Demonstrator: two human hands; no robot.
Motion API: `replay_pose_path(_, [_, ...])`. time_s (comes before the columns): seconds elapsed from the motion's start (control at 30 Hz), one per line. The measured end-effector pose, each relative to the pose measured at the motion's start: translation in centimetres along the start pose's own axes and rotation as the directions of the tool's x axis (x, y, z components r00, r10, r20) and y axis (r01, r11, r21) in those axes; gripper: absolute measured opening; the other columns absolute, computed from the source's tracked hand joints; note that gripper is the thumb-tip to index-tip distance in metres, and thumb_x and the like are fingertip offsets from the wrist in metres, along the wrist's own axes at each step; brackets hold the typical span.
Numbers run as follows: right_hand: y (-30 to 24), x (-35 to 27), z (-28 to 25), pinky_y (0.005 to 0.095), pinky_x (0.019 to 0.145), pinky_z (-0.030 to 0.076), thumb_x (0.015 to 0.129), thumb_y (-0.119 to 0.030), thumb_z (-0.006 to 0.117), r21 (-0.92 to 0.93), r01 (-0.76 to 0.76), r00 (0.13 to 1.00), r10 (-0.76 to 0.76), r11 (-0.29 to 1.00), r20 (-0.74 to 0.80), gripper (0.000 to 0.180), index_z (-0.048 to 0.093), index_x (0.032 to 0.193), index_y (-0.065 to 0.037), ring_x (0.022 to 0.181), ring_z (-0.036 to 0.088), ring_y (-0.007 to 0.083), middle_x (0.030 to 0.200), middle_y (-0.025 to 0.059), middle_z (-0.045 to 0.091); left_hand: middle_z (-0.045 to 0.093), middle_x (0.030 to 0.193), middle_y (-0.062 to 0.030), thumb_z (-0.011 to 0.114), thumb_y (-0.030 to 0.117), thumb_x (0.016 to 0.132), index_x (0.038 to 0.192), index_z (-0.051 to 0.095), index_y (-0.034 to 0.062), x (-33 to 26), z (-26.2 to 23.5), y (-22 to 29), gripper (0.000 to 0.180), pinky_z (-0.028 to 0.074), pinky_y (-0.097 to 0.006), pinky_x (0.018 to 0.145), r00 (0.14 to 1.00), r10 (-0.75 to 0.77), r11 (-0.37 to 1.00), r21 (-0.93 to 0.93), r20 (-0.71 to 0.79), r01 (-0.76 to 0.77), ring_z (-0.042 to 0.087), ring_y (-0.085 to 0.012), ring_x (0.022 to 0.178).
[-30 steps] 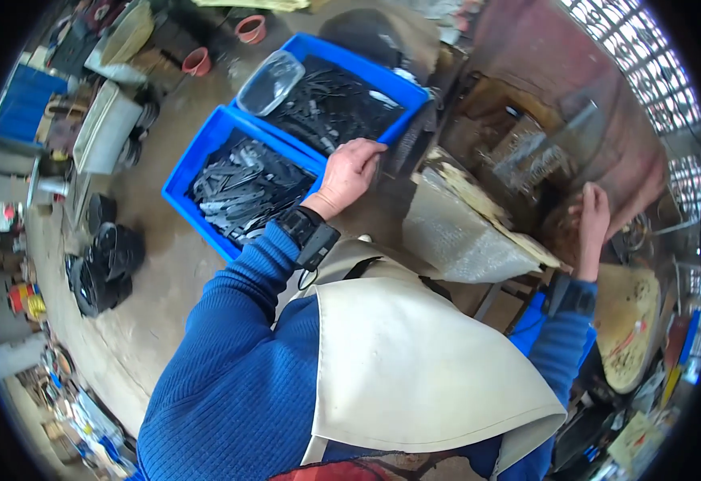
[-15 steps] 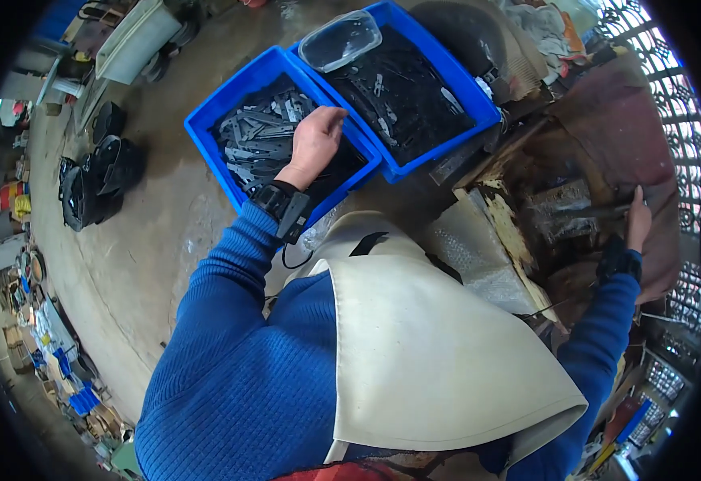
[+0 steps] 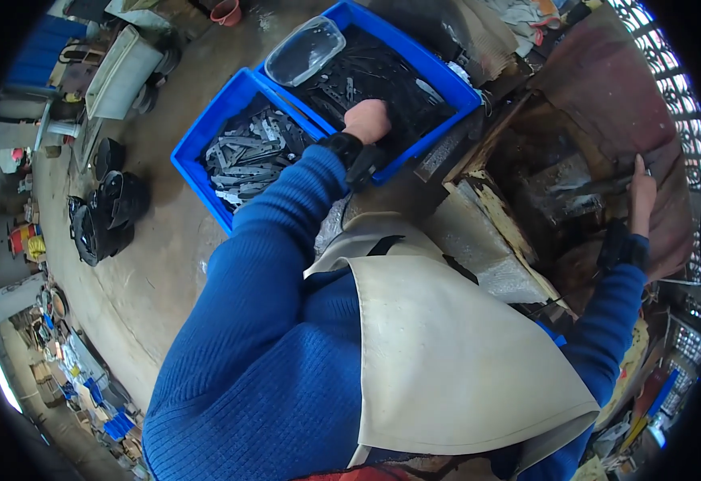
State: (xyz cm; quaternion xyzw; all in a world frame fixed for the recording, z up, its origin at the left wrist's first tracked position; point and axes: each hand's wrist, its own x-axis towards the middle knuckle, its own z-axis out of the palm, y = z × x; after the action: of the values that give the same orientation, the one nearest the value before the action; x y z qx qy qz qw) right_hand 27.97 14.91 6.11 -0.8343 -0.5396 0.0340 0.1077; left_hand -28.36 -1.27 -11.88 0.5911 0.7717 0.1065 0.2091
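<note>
My left hand [image 3: 366,120] is closed above the near right part of the right blue bin [image 3: 423,147], its fingers curled out of sight, so I cannot make out what they hold. Thin dark flat strips [image 3: 350,84] lie in that bin, and a clear plastic tub [image 3: 305,50] rests at its far left corner. The left blue bin [image 3: 184,160] holds a heap of grey flat metal-looking pieces [image 3: 254,152]. At the right, my right hand [image 3: 642,196] is closed on the end of a dark bar [image 3: 603,189], which reaches over a wet block [image 3: 563,178] in a dark hollow.
A worn wooden edge [image 3: 501,216] and bubble wrap [image 3: 479,255] border the hollow, with a reddish-brown sheet [image 3: 615,88] behind. Black bags [image 3: 106,208] stand on the floor at left. A white trough [image 3: 122,74] and red bucket [image 3: 225,12] are farther off.
My left hand has moved right, from above the left bin to above the right bin. My right hand stays on the dark bar. The whole view has shifted slightly.
</note>
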Motion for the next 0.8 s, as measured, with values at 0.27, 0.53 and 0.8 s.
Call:
replay_pose_path(0.27, [-0.6,-1.2,-0.7,0.0441,0.077,0.047,0.091,-0.063,0.042,0.044,-0.008,1.0,0.006,0.999,0.024,0.075,0.068,0.088,0.007,0.081,0.065,0.0362,0.071,0.0208,0.065,0.069,0.107,-0.0134,0.057,0.018,0.079,0.095,0.074,0.0129,3.0,4.0,0.3,0.023,0.055,-0.042,0.081,0.992,-0.018,0.977,0.215,0.122,-0.008,0.064,-0.0322,0.104])
replay_pose_path(0.53, [-0.4,-1.0,-0.6,0.0436,0.077,0.047,0.091,-0.063,0.043,0.035,0.008,0.999,-0.009,0.999,0.041,0.076,0.068,0.086,0.008,0.079,0.065,0.036,0.068,0.0208,0.064,0.07,0.097,-0.0134,0.062,0.022,0.08,0.092,0.071,0.0078,3.8,4.6,-1.6,0.02,0.055,-0.041,0.08,0.994,-0.064,0.997,-0.034,0.093,0.068,0.066,-0.0332,0.098])
replay_pose_path(0.8, [0.9,-1.5,-0.7,0.0428,0.073,0.048,0.088,-0.068,0.045,0.013,-0.005,1.0,0.005,1.0,-0.026,0.078,0.065,0.075,0.007,0.072,0.065,0.0336,0.064,0.0174,0.063,0.063,0.076,-0.0094,0.059,0.02,0.094,0.096,0.051,0.0095,3.7,-0.7,1.0,0.014,0.052,-0.033,0.059,0.998,0.009,0.37,-0.928,0.059,0.052,0.065,-0.0192,0.073])
